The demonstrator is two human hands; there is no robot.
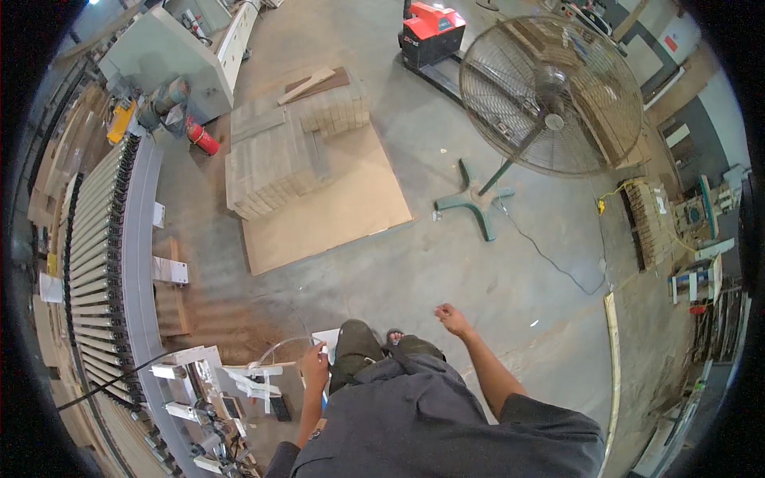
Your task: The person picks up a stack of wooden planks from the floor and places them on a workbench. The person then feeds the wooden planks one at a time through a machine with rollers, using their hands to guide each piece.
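Note:
My left hand [315, 363] is closed on a small white object [324, 350], whose kind I cannot make out, beside my left thigh. A clear thin hose [280, 344] curves from near that hand toward the white brackets [253, 385] of the machine at my left. My right hand [453, 319] hangs in the air out to the right, above the grey floor. Its fingers are loosely bent and a little apart, with nothing visible in them.
A roller conveyor [100, 271] runs along the left. Ahead, stacked boards [279, 159] lie on a brown sheet [351, 211]. A large pedestal fan [551, 95] trails a cable [550, 259] over the floor. Farther back stand a red-and-black pallet truck [433, 36] and a fire extinguisher [202, 138].

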